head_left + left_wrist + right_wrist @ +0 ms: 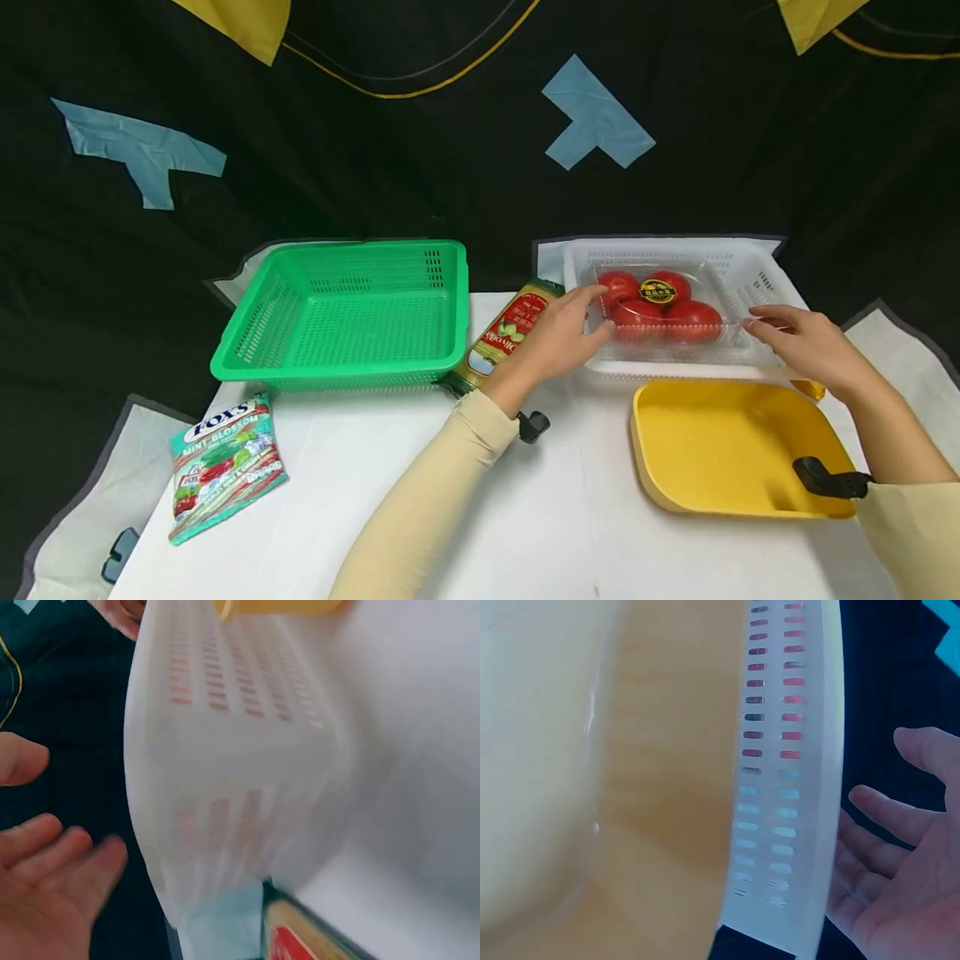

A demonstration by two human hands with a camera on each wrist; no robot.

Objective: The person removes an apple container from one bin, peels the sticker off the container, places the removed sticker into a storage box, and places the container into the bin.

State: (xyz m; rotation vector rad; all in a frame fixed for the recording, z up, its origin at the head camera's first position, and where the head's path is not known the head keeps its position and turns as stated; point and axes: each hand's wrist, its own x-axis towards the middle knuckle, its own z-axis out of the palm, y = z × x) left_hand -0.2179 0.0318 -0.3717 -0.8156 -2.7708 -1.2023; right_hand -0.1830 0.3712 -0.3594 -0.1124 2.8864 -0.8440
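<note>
The clear plastic punnet of tomatoes sat inside the white basket at the far right of the worktop, and both hands flanked it. The left hand was at the punnet's left end, fingers straight and loosely spread, fingertips at or just over the edge near the leftmost tomato; I could not tell whether they touched. The right hand hovered at the right end, fingers extended and relaxed, holding nothing. The punnet's long axis ran left to right, so it lay between the two palms, with the left hand looking slightly nearer.

The punnet was shallow and transparent, holding four red tomatoes, one with a dark round yellow-rimmed sticker. The left wrist view showed open fingers beside the slotted white wall, red showing through.

Just in front stood a yellow tray; an oil bottle lay between the white basket and a green basket.
</note>
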